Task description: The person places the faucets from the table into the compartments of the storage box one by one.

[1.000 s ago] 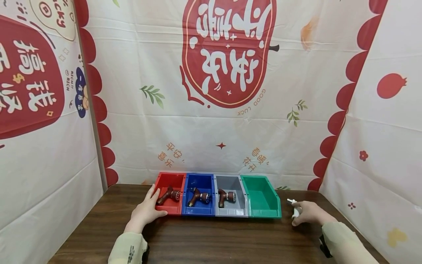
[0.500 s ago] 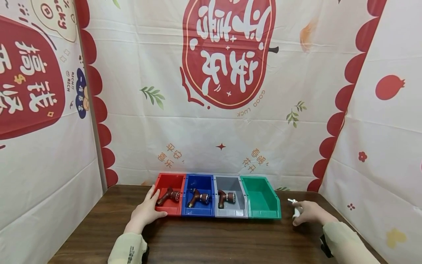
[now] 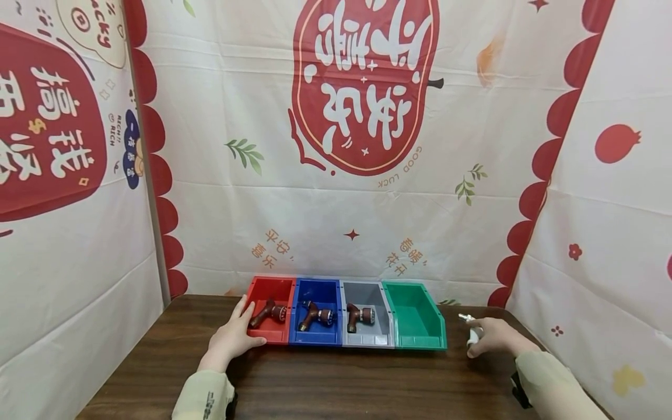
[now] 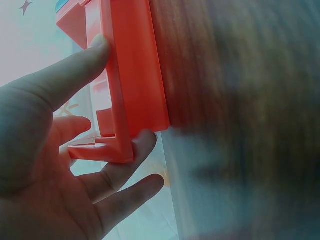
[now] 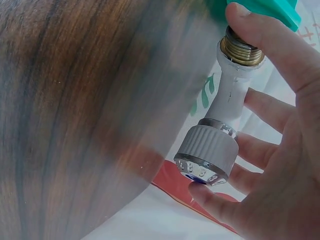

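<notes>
My left hand (image 3: 231, 335) touches the red bin (image 3: 255, 340) at its front left corner. In the left wrist view its fingers spread along the bin's side, with the thumb against the front rim. To the right of the bins, my right hand (image 3: 490, 337) holds a white tap (image 5: 230, 95) just above the table. The tap's brass threaded end sits by the thumb, and its ribbed knob points toward the little finger. One brown tap lies in each of three bins: a tap (image 3: 270, 312) in red, a tap (image 3: 317, 315) in blue, a tap (image 3: 360, 315) in grey.
The blue bin (image 3: 317, 338), grey bin (image 3: 370, 339) and green bin (image 3: 415, 303) join the red one in a row on the brown wooden table (image 3: 341, 385). Printed white cloth (image 3: 315, 204) stands behind the row and on both sides.
The head view has tilted up very slightly. Both hands, the white tap and the bins stay practically where they were.
</notes>
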Available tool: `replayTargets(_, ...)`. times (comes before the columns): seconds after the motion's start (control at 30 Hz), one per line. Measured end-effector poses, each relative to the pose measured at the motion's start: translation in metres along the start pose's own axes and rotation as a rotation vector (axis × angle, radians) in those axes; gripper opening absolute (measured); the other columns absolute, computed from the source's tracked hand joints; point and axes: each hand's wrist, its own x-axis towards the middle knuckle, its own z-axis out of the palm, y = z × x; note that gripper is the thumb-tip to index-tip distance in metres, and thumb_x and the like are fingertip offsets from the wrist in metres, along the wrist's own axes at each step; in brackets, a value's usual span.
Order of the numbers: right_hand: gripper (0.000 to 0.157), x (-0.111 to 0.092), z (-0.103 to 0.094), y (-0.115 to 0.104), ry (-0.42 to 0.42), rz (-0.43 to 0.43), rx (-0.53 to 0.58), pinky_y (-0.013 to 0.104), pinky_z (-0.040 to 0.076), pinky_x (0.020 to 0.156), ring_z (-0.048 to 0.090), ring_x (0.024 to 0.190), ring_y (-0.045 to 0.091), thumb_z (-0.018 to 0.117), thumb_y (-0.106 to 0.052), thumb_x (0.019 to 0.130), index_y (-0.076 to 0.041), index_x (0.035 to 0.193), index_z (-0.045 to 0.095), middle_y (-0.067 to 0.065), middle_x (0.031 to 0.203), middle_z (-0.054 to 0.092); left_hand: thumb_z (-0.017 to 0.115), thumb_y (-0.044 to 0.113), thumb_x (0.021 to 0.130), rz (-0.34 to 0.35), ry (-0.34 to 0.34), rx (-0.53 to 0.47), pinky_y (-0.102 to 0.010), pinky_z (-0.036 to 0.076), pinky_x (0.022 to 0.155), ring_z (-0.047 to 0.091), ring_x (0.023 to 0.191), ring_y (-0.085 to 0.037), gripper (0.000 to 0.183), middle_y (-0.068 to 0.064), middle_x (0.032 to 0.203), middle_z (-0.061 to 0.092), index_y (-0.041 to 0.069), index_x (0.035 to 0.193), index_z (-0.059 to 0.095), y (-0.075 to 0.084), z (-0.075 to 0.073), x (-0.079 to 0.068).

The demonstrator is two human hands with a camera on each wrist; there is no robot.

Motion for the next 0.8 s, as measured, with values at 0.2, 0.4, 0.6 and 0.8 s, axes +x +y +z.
replayTargets(0.2, 0.074, -0.001, -0.003, -0.001, 0.003, 0.009, 0.012, 0.045, 0.048, 0.070, 0.052, 0.081, 0.026, 0.089, -0.027, 0.061, 0.007, 0.120, 0.062, 0.016, 0.100, 0.064, 0.081, 0.038, 0.076, -0.003, 0.000, -0.008, -0.068, 0.041, 0.090, 0.048, 0.121, -0.048, 0.096, -0.013, 0.161, 0.012, 0.006, 0.151, 0.031, 0.001, 0.000, -0.001)
replayTargets(0.4, 0.073, -0.005, -0.006, -0.004, 0.013, 0.013, 0.003, 0.045, 0.048, 0.069, 0.052, 0.082, 0.027, 0.088, -0.026, 0.061, 0.007, 0.121, 0.062, 0.017, 0.101, 0.064, 0.081, 0.038, 0.074, 0.000, 0.001, -0.001, -0.068, 0.041, 0.088, 0.048, 0.120, -0.049, 0.097, -0.015, 0.160, 0.011, 0.005, 0.151, 0.031, -0.001, 0.001, -0.001)
replayTargets(0.6, 0.074, -0.006, -0.011, -0.004, 0.015, -0.004, -0.003, 0.046, 0.049, 0.072, 0.053, 0.084, 0.027, 0.088, -0.027, 0.061, 0.008, 0.121, 0.062, 0.019, 0.103, 0.065, 0.081, 0.037, 0.075, 0.001, 0.003, -0.001, -0.068, 0.041, 0.089, 0.048, 0.120, -0.049, 0.096, -0.014, 0.161, 0.011, 0.005, 0.151, 0.031, -0.001, 0.001, 0.000)
replayTargets(0.8, 0.072, -0.006, -0.014, -0.007, 0.027, -0.021, -0.019, 0.041, 0.046, 0.068, 0.052, 0.081, 0.026, 0.087, -0.025, 0.062, 0.007, 0.121, 0.062, 0.018, 0.102, 0.065, 0.081, 0.039, 0.075, 0.014, 0.007, 0.004, -0.068, 0.042, 0.087, 0.049, 0.119, -0.049, 0.096, -0.015, 0.160, 0.012, 0.005, 0.151, 0.032, 0.001, -0.001, -0.002)
